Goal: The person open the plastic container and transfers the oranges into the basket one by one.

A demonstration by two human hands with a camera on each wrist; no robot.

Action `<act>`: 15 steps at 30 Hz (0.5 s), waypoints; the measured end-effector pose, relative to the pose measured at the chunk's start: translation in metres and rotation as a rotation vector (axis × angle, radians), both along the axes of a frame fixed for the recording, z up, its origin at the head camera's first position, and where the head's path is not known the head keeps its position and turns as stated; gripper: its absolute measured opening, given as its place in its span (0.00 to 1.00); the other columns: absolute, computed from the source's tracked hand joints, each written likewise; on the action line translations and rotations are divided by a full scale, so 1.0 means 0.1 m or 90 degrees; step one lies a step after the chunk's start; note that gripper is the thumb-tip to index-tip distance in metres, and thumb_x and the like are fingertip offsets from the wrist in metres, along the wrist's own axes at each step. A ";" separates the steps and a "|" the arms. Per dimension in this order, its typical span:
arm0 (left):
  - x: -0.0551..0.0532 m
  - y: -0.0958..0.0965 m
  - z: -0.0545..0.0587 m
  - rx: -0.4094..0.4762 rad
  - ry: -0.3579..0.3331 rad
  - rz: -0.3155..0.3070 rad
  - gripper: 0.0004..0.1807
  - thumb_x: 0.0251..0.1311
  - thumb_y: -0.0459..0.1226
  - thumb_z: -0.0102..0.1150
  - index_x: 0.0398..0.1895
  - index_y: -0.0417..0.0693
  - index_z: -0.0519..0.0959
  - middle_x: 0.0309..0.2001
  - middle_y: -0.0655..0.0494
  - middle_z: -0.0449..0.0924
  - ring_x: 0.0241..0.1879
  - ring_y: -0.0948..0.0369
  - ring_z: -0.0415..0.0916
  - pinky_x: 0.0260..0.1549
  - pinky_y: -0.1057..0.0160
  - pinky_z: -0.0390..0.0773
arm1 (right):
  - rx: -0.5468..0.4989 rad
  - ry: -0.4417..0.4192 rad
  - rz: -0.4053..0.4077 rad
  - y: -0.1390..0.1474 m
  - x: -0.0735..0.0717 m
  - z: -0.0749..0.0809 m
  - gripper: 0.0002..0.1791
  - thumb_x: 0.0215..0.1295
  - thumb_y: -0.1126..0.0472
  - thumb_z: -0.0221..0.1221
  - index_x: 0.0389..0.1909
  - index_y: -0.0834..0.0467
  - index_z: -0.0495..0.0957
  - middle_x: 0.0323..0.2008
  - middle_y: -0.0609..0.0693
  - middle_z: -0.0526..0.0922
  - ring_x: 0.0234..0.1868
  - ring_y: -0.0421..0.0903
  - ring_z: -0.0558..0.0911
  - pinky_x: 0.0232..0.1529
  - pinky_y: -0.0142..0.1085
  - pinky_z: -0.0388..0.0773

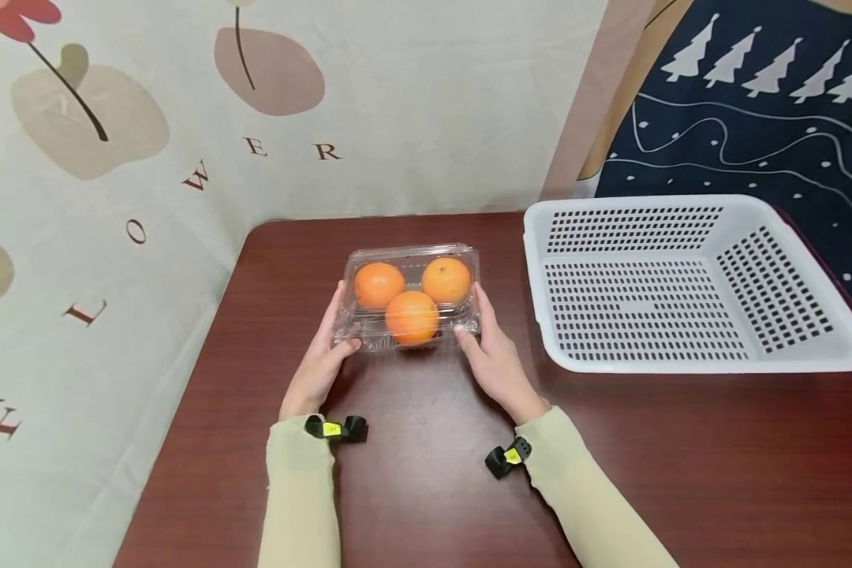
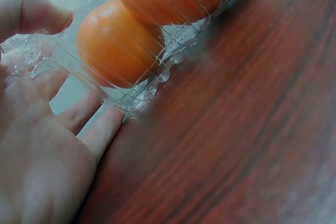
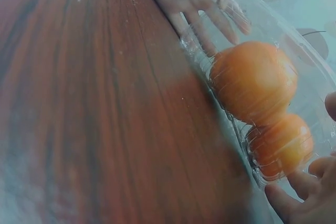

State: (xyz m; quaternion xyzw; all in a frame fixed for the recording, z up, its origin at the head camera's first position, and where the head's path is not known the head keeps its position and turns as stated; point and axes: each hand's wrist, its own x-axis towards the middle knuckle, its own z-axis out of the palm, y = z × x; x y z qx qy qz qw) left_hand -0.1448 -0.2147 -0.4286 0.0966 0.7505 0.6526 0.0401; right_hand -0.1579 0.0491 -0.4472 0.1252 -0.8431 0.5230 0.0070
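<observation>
A clear plastic clamshell box (image 1: 413,254) with three oranges inside sits over the middle of the table. Two oranges (image 1: 446,281) lie at the back, and one orange (image 1: 412,318) is at the front. My left hand (image 1: 315,367) grips the box's left end, thumb at the front corner and fingers along the side. From the right end, my right hand (image 1: 498,367) holds it the same way. In the left wrist view, the fingers (image 2: 84,111) reach under the box's edge. Fingertips (image 3: 281,203) meet its lower edge in the right wrist view.
A white perforated plastic basket (image 1: 689,367) stands to the right on the dark red wooden table (image 1: 412,481). Behind and to the left hangs a pale printed cloth (image 1: 426,102). A dark blue cloth with white trees (image 1: 745,142) hangs behind the basket.
</observation>
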 end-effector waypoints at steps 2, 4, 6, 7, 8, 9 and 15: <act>0.00 0.00 0.01 -0.005 0.001 0.001 0.45 0.55 0.21 0.42 0.70 0.62 0.38 0.70 0.65 0.35 0.67 0.56 0.40 0.51 0.60 0.62 | 0.008 0.003 -0.005 -0.01 0.00 0.00 0.36 0.65 0.48 0.46 0.68 0.39 0.38 0.66 0.34 0.49 0.63 0.41 0.58 0.58 0.46 0.60; 0.01 0.00 0.01 -0.012 0.004 0.004 0.45 0.55 0.21 0.43 0.70 0.62 0.38 0.70 0.66 0.35 0.67 0.56 0.40 0.51 0.60 0.63 | 0.019 0.009 -0.005 -0.01 0.00 0.01 0.36 0.65 0.48 0.45 0.69 0.39 0.38 0.67 0.35 0.49 0.63 0.42 0.58 0.58 0.46 0.60; 0.01 0.00 0.02 -0.019 0.008 0.007 0.45 0.54 0.21 0.43 0.70 0.61 0.39 0.70 0.66 0.34 0.67 0.58 0.39 0.51 0.59 0.61 | 0.024 0.016 -0.004 -0.01 0.00 0.01 0.35 0.66 0.48 0.44 0.69 0.41 0.37 0.67 0.37 0.49 0.63 0.42 0.59 0.58 0.45 0.61; 0.00 0.00 0.02 -0.024 0.011 0.008 0.45 0.54 0.21 0.43 0.70 0.61 0.39 0.70 0.66 0.34 0.67 0.59 0.38 0.53 0.57 0.59 | 0.027 0.021 -0.010 -0.01 0.00 0.02 0.35 0.66 0.47 0.44 0.69 0.41 0.38 0.67 0.39 0.51 0.62 0.43 0.60 0.57 0.45 0.61; 0.00 0.01 0.02 -0.026 0.016 0.008 0.45 0.54 0.21 0.42 0.70 0.60 0.39 0.70 0.66 0.34 0.67 0.60 0.37 0.54 0.56 0.57 | 0.033 0.029 -0.017 0.00 0.00 0.03 0.34 0.66 0.47 0.43 0.69 0.42 0.38 0.66 0.42 0.53 0.62 0.44 0.62 0.57 0.45 0.62; 0.00 0.01 0.02 -0.030 0.021 0.007 0.44 0.53 0.21 0.42 0.70 0.59 0.39 0.70 0.65 0.34 0.67 0.62 0.36 0.56 0.54 0.54 | 0.039 0.035 -0.023 0.01 -0.01 0.04 0.33 0.67 0.47 0.42 0.69 0.42 0.39 0.66 0.44 0.55 0.61 0.45 0.63 0.56 0.45 0.63; 0.00 0.03 0.02 -0.036 0.021 0.009 0.44 0.54 0.22 0.43 0.70 0.58 0.39 0.70 0.66 0.33 0.67 0.65 0.33 0.58 0.47 0.48 | 0.060 0.033 -0.023 0.03 -0.03 0.06 0.33 0.67 0.46 0.40 0.69 0.43 0.40 0.65 0.48 0.57 0.63 0.43 0.60 0.58 0.43 0.60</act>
